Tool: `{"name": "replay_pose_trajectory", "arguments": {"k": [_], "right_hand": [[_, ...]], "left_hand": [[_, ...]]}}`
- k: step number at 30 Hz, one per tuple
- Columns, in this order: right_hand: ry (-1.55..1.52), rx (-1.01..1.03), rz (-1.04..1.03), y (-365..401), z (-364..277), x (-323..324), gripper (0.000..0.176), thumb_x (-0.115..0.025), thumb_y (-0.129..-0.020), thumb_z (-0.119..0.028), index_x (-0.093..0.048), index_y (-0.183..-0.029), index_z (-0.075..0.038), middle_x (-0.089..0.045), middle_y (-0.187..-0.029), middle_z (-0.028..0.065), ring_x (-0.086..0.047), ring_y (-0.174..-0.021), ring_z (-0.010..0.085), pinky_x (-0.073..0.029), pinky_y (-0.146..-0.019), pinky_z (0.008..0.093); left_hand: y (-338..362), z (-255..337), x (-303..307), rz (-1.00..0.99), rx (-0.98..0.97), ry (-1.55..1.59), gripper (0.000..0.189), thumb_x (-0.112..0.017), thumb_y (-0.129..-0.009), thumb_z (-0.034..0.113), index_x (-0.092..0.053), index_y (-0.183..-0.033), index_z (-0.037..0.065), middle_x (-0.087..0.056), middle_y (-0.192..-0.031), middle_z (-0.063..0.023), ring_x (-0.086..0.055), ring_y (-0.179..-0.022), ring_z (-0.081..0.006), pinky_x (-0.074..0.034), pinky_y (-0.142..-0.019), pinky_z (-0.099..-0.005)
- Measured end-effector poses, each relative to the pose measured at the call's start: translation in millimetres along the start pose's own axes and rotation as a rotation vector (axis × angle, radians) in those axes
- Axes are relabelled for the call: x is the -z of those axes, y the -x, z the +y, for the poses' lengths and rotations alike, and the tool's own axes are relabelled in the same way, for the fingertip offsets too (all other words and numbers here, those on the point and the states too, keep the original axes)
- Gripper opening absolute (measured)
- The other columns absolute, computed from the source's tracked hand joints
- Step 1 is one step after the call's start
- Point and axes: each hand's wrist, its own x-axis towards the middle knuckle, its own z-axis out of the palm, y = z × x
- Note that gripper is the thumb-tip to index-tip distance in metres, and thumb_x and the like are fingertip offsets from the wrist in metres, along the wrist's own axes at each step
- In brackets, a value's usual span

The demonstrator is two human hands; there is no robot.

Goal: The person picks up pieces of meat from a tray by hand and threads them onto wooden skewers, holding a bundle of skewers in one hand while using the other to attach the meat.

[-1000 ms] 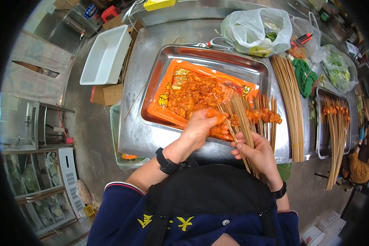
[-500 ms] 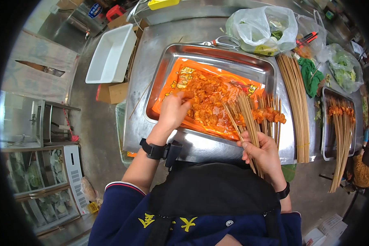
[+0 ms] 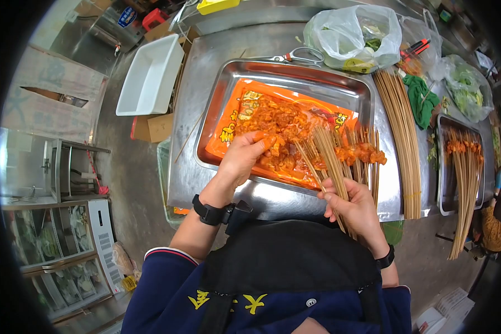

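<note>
Over the left part of the steel tray (image 3: 339,76), my left hand (image 3: 242,156) pinches a small piece of red-orange marinated meat (image 3: 268,140) between thumb and fingers. Below it lies a heap of the same meat (image 3: 292,119) on an orange printed plastic packet (image 3: 236,100). My right hand (image 3: 350,204) is closed around a bundle of bamboo skewers (image 3: 329,150), points up, at the tray's near right. Beside the bundle, several skewers threaded with meat (image 3: 367,154) rest over the tray's right end.
More bare skewers (image 3: 398,139) lie right of the tray. A second tray (image 3: 441,195) holds finished meat skewers (image 3: 463,167). Scissors (image 3: 300,55), a plastic bag of greens (image 3: 353,39) and a green cloth (image 3: 420,100) lie behind. A white bin (image 3: 150,75) stands left.
My left hand has lifted from the meat heap and moved slightly right, toward the skewers, with a piece of meat now visible in its fingers. My right hand stays nearly in place.
</note>
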Motion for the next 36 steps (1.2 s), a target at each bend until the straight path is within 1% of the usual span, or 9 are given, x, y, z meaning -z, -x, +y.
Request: {"name": "replay_pose_trajectory", "arguments": {"k": [4,6,9,12,16,18,31,34,36], "right_hand": [[-0.029,-0.013,-0.009,2.2,-1.0,-1.7,0.025,-0.055,-0.083,-0.004,-0.052,-0.107,0.004,-0.062,-0.087,0.0096,-0.054,-0.055,0.0074,-0.045,-0.047,0.0195],[-0.028,-0.014,-0.028,2.0,0.1,-1.6,0.025,-0.055,-0.083,-0.004,-0.052,-0.107,0.004,-0.062,-0.088,0.0095,-0.055,-0.056,0.0072,-0.045,-0.048,0.0192],[-0.036,-0.01,-0.046,3.0,1.5,-0.8,0.024,-0.055,-0.083,-0.005,-0.053,-0.106,0.004,-0.062,-0.087,0.0087,-0.054,-0.056,0.0069,-0.045,-0.048,0.0191],[-0.036,-0.007,-0.045,2.8,1.6,-0.8,0.023,-0.056,-0.084,-0.005,-0.054,-0.105,0.003,-0.062,-0.086,0.0079,-0.054,-0.056,0.0067,-0.045,-0.048,0.0189],[-0.033,0.001,-0.044,2.8,1.9,0.4,0.023,-0.055,-0.084,-0.005,-0.054,-0.105,0.003,-0.062,-0.085,0.0073,-0.054,-0.056,0.0067,-0.045,-0.048,0.0189],[-0.036,0.0,-0.043,3.0,1.3,0.5,0.024,-0.056,-0.083,-0.005,-0.054,-0.105,0.003,-0.062,-0.086,0.0077,-0.054,-0.056,0.0067,-0.045,-0.048,0.019],[-0.047,-0.003,-0.036,4.4,0.9,0.2,0.027,-0.055,-0.084,-0.005,-0.052,-0.109,0.003,-0.062,-0.089,0.0083,-0.054,-0.057,0.0059,-0.045,-0.049,0.0184],[-0.049,-0.003,-0.04,5.1,0.4,0.8,0.027,-0.055,-0.084,-0.005,-0.052,-0.11,0.003,-0.062,-0.089,0.0082,-0.054,-0.057,0.0058,-0.045,-0.049,0.0183],[-0.047,0.0,-0.055,4.1,2.2,1.2,0.028,-0.055,-0.084,-0.006,-0.051,-0.111,0.004,-0.062,-0.09,0.0086,-0.054,-0.057,0.0057,-0.045,-0.049,0.0182]], "left_hand": [[2.4,2.0,-19.2,-0.046,-0.015,0.254,0.016,-0.052,-0.087,0.015,-0.057,-0.097,0.003,-0.06,-0.087,-0.0027,-0.058,-0.077,-0.0107,-0.045,-0.063,-0.0217],[-1.8,-0.7,-20.4,0.014,0.032,0.368,0.02,-0.052,-0.087,0.015,-0.054,-0.102,0.001,-0.06,-0.093,-0.0045,-0.058,-0.084,-0.0116,-0.048,-0.067,-0.023],[-2.5,-4.7,-14.2,-0.072,0.077,0.465,0.023,-0.052,-0.087,0.012,-0.054,-0.106,0.0,-0.06,-0.097,-0.007,-0.058,-0.081,-0.0129,-0.047,-0.073,-0.025],[-2.2,-2.4,-26.8,-0.005,0.064,0.44,0.021,-0.053,-0.086,0.01,-0.055,-0.104,0.0,-0.06,-0.097,-0.0075,-0.058,-0.082,-0.014,-0.048,-0.072,-0.0255],[5.0,0.8,-31.9,-0.004,0.006,0.41,0.021,-0.055,-0.084,0.008,-0.056,-0.103,0.0,-0.06,-0.095,-0.0064,-0.057,-0.08,-0.0136,-0.048,-0.07,-0.0255],[5.5,0.2,-30.9,-0.061,-0.085,0.414,0.02,-0.056,-0.083,0.007,-0.056,-0.102,0.001,-0.06,-0.094,-0.0059,-0.057,-0.08,-0.0128,-0.047,-0.07,-0.0246],[0.2,-5.5,-31.6,-0.011,-0.12,0.423,0.021,-0.058,-0.081,0.005,-0.055,-0.101,0.003,-0.06,-0.095,-0.0052,-0.057,-0.08,-0.0116,-0.046,-0.072,-0.0242],[-1.6,-10.6,-28.6,-0.032,-0.155,0.286,0.019,-0.056,-0.081,0.003,-0.055,-0.101,0.003,-0.06,-0.094,-0.0053,-0.058,-0.08,-0.012,-0.047,-0.071,-0.0239],[0.3,-10.1,-34.3,-0.001,-0.248,0.18,0.022,-0.057,-0.082,0.004,-0.054,-0.104,0.003,-0.06,-0.096,-0.0054,-0.058,-0.083,-0.0123,-0.047,-0.069,-0.0242]]}}
